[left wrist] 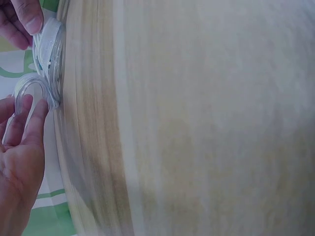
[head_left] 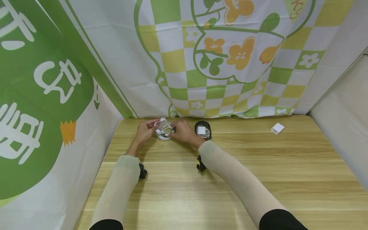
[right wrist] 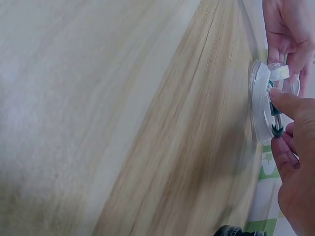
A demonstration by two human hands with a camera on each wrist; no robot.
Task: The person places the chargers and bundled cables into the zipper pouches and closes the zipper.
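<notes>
Near the back edge of the table, both hands are on a clear round plastic case (head_left: 163, 138) with a coiled white cable (head_left: 167, 125) in it. The left hand (head_left: 143, 131) holds the case at its left side, fingers against a clear curved part seen in the left wrist view. From the right, the right hand (head_left: 184, 131) pinches the coiled cable between thumb and fingers. In the right wrist view, a green-ended connector (right wrist: 277, 125) shows between that thumb and fingers. Part of the coil is hidden behind the right hand's fingers.
Just right of the right hand lies a black oval case (head_left: 203, 124) holding a white charger plug (head_left: 201, 131) and a cable. Another white charger plug (head_left: 277, 128) lies at the table's back right. A patterned curtain (head_left: 198, 92) hangs behind the wooden table (head_left: 247, 179).
</notes>
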